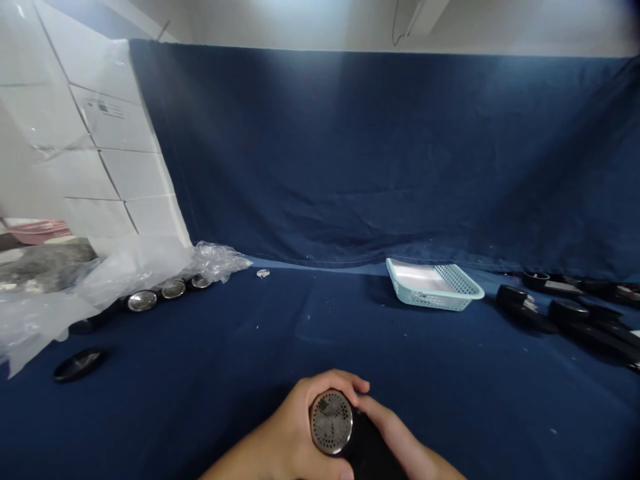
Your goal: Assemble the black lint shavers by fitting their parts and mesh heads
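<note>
A black device with a round, perforated metal head [331,422] is held low in the middle of the head view, its metal face toward the camera. My left hand [305,430] is wrapped round the head, fingers over the top and thumb below. My right hand [400,440] closes on the right side of the black body [373,450], its fingertips touching those of my left hand. Part of the body is hidden by the hands and the frame's bottom edge.
A light blue basket [437,300] with something white inside stands at the back right. Several black devices [567,310] lie at the far right. On the left are clear plastic wrap [125,273], round metal-faced parts [142,301], a black ring [80,364] and stacked white boxes [125,123].
</note>
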Action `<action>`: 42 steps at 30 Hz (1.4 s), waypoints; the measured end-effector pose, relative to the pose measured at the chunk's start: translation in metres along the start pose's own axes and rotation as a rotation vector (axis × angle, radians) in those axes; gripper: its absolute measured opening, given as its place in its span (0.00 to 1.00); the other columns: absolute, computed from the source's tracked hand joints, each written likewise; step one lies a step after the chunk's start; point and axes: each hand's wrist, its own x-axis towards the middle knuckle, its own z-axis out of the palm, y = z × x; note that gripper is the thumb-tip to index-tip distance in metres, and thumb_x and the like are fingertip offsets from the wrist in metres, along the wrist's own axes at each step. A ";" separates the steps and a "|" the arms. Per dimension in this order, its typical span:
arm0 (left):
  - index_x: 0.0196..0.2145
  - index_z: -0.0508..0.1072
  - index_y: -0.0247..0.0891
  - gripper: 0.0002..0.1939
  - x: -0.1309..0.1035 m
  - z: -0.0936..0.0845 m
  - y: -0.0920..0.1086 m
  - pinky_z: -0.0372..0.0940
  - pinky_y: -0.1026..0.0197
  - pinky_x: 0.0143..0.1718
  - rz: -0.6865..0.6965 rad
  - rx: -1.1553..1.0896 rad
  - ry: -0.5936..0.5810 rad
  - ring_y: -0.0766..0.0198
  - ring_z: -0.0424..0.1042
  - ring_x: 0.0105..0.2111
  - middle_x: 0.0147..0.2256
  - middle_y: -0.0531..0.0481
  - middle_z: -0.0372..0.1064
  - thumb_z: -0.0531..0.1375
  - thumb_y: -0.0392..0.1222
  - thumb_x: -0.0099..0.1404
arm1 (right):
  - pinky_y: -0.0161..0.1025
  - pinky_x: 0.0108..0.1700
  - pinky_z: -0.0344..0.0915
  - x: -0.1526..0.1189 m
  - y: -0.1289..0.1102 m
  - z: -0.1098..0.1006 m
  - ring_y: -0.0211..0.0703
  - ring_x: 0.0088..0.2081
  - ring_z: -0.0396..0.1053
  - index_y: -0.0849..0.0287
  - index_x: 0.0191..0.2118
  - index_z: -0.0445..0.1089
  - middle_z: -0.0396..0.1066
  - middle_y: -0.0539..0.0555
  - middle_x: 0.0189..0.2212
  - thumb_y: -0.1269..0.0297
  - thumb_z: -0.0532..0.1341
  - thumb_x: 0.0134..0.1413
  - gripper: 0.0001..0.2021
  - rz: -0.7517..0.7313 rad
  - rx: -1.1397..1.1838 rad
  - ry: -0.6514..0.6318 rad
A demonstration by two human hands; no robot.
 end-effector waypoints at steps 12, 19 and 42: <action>0.49 0.66 0.43 0.31 -0.003 0.015 -0.004 0.64 0.69 0.19 -0.149 -0.130 0.137 0.63 0.70 0.32 0.54 0.42 0.59 0.69 0.47 0.47 | 0.46 0.43 0.66 0.004 -0.002 0.016 0.51 0.35 0.75 0.67 0.42 0.73 0.75 0.59 0.29 0.47 0.58 0.53 0.24 0.178 0.147 -0.096; 0.48 0.70 0.42 0.28 -0.002 0.013 0.000 0.64 0.50 0.50 0.033 0.209 0.264 0.49 0.67 0.48 0.50 0.43 0.65 0.67 0.52 0.51 | 0.44 0.44 0.66 0.007 -0.001 0.013 0.49 0.35 0.74 0.64 0.42 0.74 0.76 0.57 0.30 0.49 0.61 0.51 0.22 0.067 0.101 0.014; 0.54 0.64 0.44 0.19 -0.013 0.011 -0.009 0.58 0.50 0.57 0.060 0.273 0.347 0.49 0.60 0.56 0.55 0.44 0.60 0.54 0.49 0.67 | 0.47 0.41 0.65 -0.007 -0.002 0.008 0.50 0.27 0.72 0.65 0.38 0.76 0.73 0.58 0.21 0.33 0.47 0.52 0.37 0.285 0.085 -0.127</action>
